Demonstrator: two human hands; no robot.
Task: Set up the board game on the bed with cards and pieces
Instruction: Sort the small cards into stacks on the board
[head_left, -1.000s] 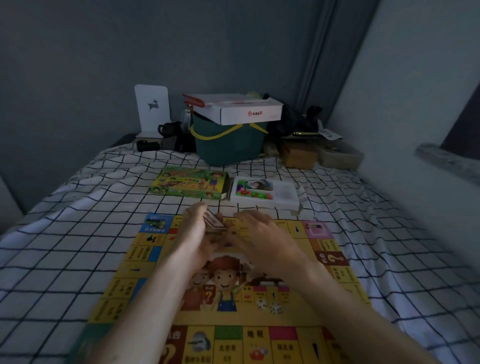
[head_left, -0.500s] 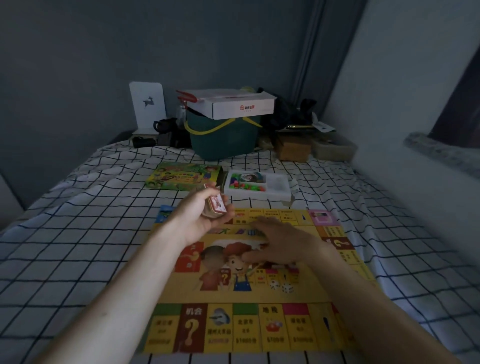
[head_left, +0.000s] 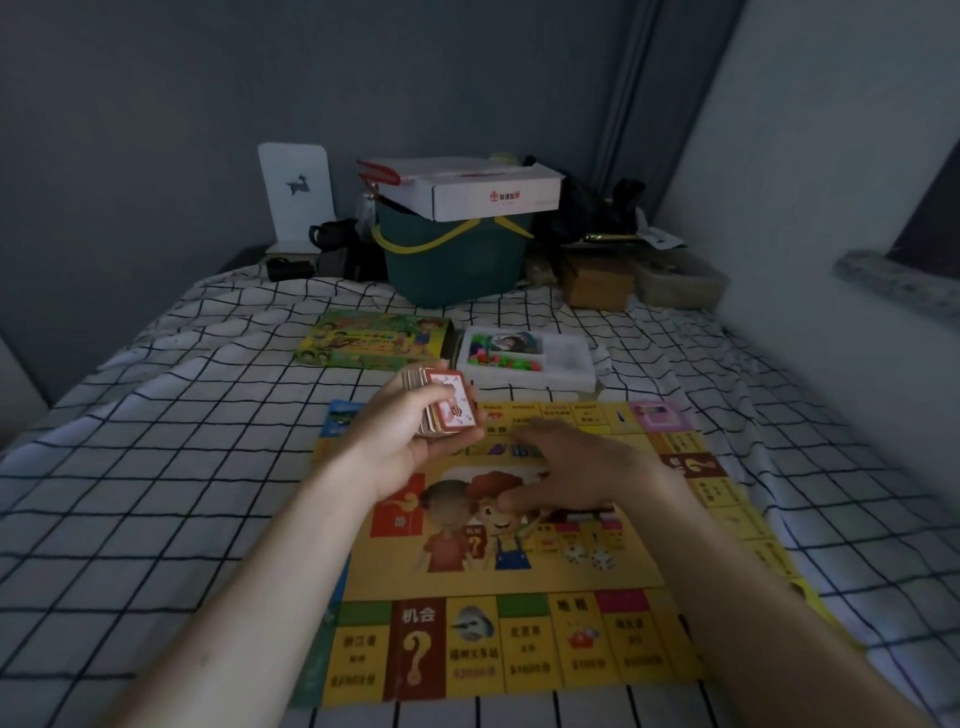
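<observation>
The bed (head_left: 156, 493), under a white sheet with a black grid, is a soft, yielding base, so anything laid on it will likely tilt or slide if the covers are pressed.

On it lies the large yellow printed game board (head_left: 519, 582), flat and spread open. It looks thin and probably bends easily, so it is best shifted by two edges at once, not by one corner.

Beyond its far edge sit the green and yellow cardboard game box (head_left: 371, 340) and, just beside that, the white plastic tray of small coloured pieces (head_left: 524, 356). The tray seems light and stiff; I would lift it level by its rim, or the pieces may spill.

The left hand (head_left: 410, 441) is curled around the stack of red-backed cards (head_left: 447, 408), held above the board's far left part. Such cards are light and slippery, so squeezing the long sides should keep them squared.

The right hand (head_left: 566, 467) hovers over the board's middle with fingers loose and spread, holding nothing.

Two small white dice (head_left: 587, 557) lie on the board near its middle: hard, rolling things to be pinched from above.
</observation>
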